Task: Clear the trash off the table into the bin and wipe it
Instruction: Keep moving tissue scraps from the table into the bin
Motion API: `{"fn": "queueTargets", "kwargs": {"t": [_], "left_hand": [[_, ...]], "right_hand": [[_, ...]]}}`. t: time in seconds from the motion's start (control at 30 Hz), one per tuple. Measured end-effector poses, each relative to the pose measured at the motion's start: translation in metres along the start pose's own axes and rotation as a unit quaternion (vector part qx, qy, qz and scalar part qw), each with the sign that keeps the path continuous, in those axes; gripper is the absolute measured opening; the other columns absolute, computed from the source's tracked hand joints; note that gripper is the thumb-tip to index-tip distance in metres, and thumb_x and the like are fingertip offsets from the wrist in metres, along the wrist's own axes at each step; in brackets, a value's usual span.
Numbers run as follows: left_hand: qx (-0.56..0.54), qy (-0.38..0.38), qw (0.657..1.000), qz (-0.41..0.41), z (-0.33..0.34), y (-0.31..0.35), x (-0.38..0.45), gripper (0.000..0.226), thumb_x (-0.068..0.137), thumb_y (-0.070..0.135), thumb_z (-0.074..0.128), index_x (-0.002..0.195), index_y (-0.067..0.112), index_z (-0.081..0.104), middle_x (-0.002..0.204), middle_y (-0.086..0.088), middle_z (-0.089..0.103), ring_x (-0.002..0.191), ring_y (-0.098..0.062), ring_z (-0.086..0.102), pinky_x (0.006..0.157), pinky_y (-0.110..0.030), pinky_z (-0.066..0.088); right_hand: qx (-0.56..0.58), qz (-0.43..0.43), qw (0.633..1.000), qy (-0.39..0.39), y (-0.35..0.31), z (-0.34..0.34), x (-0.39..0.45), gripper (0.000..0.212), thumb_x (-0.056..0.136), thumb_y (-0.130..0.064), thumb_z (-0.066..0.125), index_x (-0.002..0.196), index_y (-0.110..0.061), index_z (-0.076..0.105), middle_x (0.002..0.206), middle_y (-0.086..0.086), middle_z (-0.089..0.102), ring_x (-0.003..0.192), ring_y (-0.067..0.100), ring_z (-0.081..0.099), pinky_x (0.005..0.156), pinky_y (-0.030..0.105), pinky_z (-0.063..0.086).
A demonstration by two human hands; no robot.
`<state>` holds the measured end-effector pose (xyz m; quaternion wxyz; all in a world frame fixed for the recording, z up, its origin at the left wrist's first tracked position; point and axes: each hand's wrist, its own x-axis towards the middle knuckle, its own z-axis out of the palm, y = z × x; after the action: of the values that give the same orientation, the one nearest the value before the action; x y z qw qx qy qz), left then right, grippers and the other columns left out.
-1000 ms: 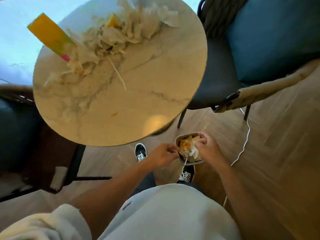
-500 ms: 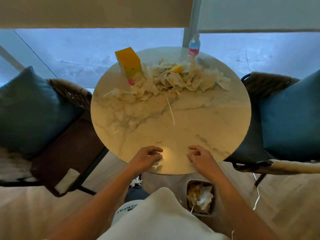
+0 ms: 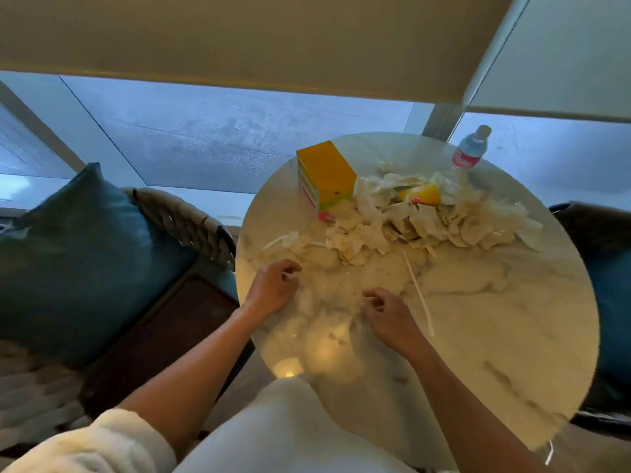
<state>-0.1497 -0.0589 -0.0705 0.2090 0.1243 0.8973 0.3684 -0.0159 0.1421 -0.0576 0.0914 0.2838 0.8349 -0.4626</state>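
Observation:
A round marble table (image 3: 495, 319) carries a heap of crumpled white tissues (image 3: 426, 220) across its far half. A yellow wrapper (image 3: 421, 194) lies in the heap. A thin white straw (image 3: 418, 293) lies on the marble to the right of my right hand. My left hand (image 3: 273, 290) hovers over the table's left part with loosely curled fingers, just short of the nearest tissues and white scraps (image 3: 286, 238). My right hand (image 3: 387, 317) is over the middle of the table, fingers loosely curled, holding nothing. The bin is out of view.
A yellow box (image 3: 324, 175) stands at the far left of the table and a water bottle (image 3: 469, 151) at the far edge. A chair with a blue cushion (image 3: 75, 254) is on the left, another chair (image 3: 601, 268) on the right. A window lies beyond.
Both hands left the bin on the floor and rose over the table, moving forward toward the tissues. My view swung up from the floor to the tabletop.

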Motion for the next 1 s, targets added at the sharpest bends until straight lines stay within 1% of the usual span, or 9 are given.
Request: {"fn": "queueTargets", "kwargs": {"t": [0.13, 0.3, 0.43, 0.57, 0.73, 0.83, 0.9, 0.97, 1.0], "left_hand": [[0.071, 0.015, 0.996, 0.061, -0.012, 0.000, 0.051, 0.029, 0.088, 0.016, 0.062, 0.116, 0.023, 0.064, 0.118, -0.003, 0.057, 0.095, -0.024, 0.061, 0.078, -0.032, 0.051], [0.160, 0.002, 0.983, 0.094, -0.006, 0.004, 0.084, 0.031, 0.090, 0.023, 0.061, 0.120, 0.027, 0.063, 0.119, -0.006, 0.054, 0.099, -0.030, 0.060, 0.077, -0.035, 0.050], [0.161, -0.007, 0.983, 0.088, 0.002, -0.004, 0.091, 0.030, 0.090, 0.015, 0.056, 0.117, 0.025, 0.065, 0.111, -0.007, 0.056, 0.097, -0.031, 0.059, 0.072, -0.032, 0.045], [0.116, 0.009, 0.987, 0.113, 0.005, -0.010, 0.089, 0.027, 0.089, 0.002, 0.054, 0.108, 0.013, 0.070, 0.105, -0.011, 0.057, 0.088, -0.031, 0.059, 0.067, -0.028, 0.040], [0.035, 0.025, 0.988, 0.150, 0.004, -0.008, 0.070, 0.023, 0.082, -0.001, 0.060, 0.096, 0.014, 0.071, 0.102, -0.005, 0.055, 0.072, -0.014, 0.052, 0.061, -0.021, 0.039], [0.005, 0.007, 0.989, 0.147, 0.004, 0.004, 0.048, 0.026, 0.081, -0.002, 0.058, 0.093, 0.018, 0.070, 0.103, 0.004, 0.054, 0.073, -0.007, 0.051, 0.059, -0.009, 0.037], [-0.021, -0.009, 0.988, 0.151, 0.006, 0.016, 0.028, 0.029, 0.081, -0.005, 0.055, 0.090, 0.018, 0.071, 0.103, 0.006, 0.057, 0.074, -0.003, 0.052, 0.060, -0.006, 0.037], [-0.049, -0.031, 0.985, 0.161, 0.011, 0.026, 0.009, 0.033, 0.079, -0.008, 0.055, 0.083, 0.022, 0.069, 0.100, 0.008, 0.060, 0.075, -0.002, 0.054, 0.061, -0.007, 0.037], [-0.069, -0.046, 0.984, 0.156, 0.015, 0.031, 0.001, 0.036, 0.078, -0.009, 0.054, 0.079, 0.025, 0.067, 0.095, 0.007, 0.062, 0.072, -0.002, 0.055, 0.060, -0.009, 0.038]], "right_hand": [[-0.044, -0.012, 0.999, 0.022, -0.020, 0.016, 0.030, 0.038, 0.092, -0.023, 0.055, 0.130, -0.026, 0.056, 0.118, 0.005, 0.060, 0.102, 0.018, 0.059, 0.086, 0.029, 0.047], [-0.124, -0.015, 0.992, 0.012, -0.039, 0.025, 0.055, 0.051, 0.092, -0.019, 0.049, 0.142, -0.030, 0.044, 0.131, 0.009, 0.039, 0.104, 0.029, 0.058, 0.089, 0.034, 0.047], [-0.176, -0.017, 0.984, -0.006, -0.041, 0.029, 0.073, 0.053, 0.093, -0.020, 0.047, 0.145, -0.027, 0.040, 0.136, 0.010, 0.033, 0.108, 0.032, 0.055, 0.087, 0.034, 0.045], [-0.204, -0.020, 0.979, -0.004, -0.039, 0.033, 0.081, 0.053, 0.093, -0.020, 0.047, 0.145, -0.018, 0.040, 0.139, 0.008, 0.036, 0.115, 0.029, 0.052, 0.088, 0.032, 0.043], [-0.149, -0.029, 0.985, 0.077, -0.032, 0.040, 0.071, 0.041, 0.091, -0.017, 0.051, 0.131, -0.013, 0.059, 0.123, 0.007, 0.057, 0.108, 0.024, 0.057, 0.088, 0.029, 0.043], [-0.076, -0.031, 0.985, 0.155, -0.025, 0.040, 0.053, 0.028, 0.085, -0.016, 0.064, 0.112, -0.009, 0.070, 0.107, 0.007, 0.067, 0.095, 0.020, 0.062, 0.083, 0.028, 0.047], [-0.034, -0.025, 0.979, 0.199, -0.016, 0.039, 0.036, 0.021, 0.080, -0.015, 0.072, 0.100, -0.009, 0.073, 0.095, 0.005, 0.070, 0.085, 0.015, 0.062, 0.076, 0.019, 0.047], [-0.004, -0.011, 0.973, 0.231, -0.002, 0.036, 0.017, 0.011, 0.077, -0.015, 0.075, 0.087, -0.011, 0.073, 0.082, 0.001, 0.068, 0.073, 0.010, 0.059, 0.067, 0.010, 0.042], [0.012, 0.004, 0.970, 0.243, 0.005, 0.034, 0.008, 0.006, 0.076, -0.015, 0.075, 0.081, -0.013, 0.071, 0.078, -0.001, 0.067, 0.069, 0.010, 0.058, 0.064, 0.010, 0.042]]}}
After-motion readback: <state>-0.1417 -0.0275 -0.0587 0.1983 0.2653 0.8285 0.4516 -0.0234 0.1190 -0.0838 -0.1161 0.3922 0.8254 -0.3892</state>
